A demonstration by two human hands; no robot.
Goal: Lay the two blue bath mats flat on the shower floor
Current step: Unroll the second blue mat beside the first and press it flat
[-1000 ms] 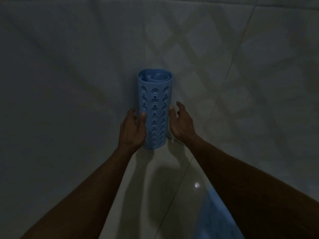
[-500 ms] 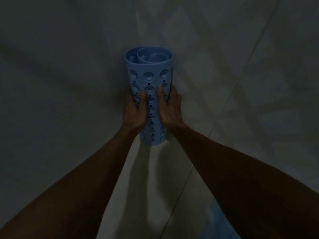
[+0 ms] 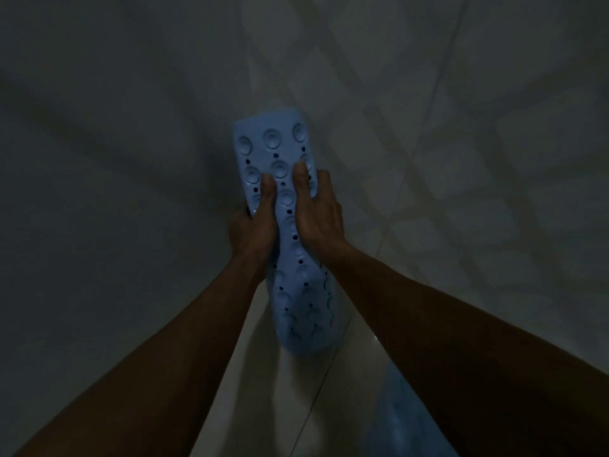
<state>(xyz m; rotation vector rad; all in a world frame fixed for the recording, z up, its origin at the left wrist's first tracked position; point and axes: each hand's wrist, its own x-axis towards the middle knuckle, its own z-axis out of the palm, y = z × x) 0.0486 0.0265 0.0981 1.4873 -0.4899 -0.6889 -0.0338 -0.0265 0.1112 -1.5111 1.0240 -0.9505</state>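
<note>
**Rolled mat held in both hands above the shower floor**

The tiled wall (image 3: 461, 143) fills most of the dim view, with the pale, glossy shower floor (image 3: 263, 390) showing in a wedge between the forearms. At the lower right, partly under the right forearm, a blue patch lies on the floor; it looks like the second bath mat (image 3: 395, 417) already spread out, though the light is too poor to be sure.

The rolled bath mat (image 3: 286, 245) is held in front of the wall and over that bare stretch of floor, its far end up by the wall and its near end hanging down toward the person. It appears clear of the floor. Suction cups and drain holes face outward, so the roll was likely made with the grip side out.

The left hand (image 3: 253, 232) wraps the roll from the left and the right hand (image 3: 319, 216) from the right, both closed firmly around its middle, thumbs pressed side by side on the near face. That paired grip probably keeps the springy roll from opening until it is lowered over the bare floor beside the other mat.
</note>
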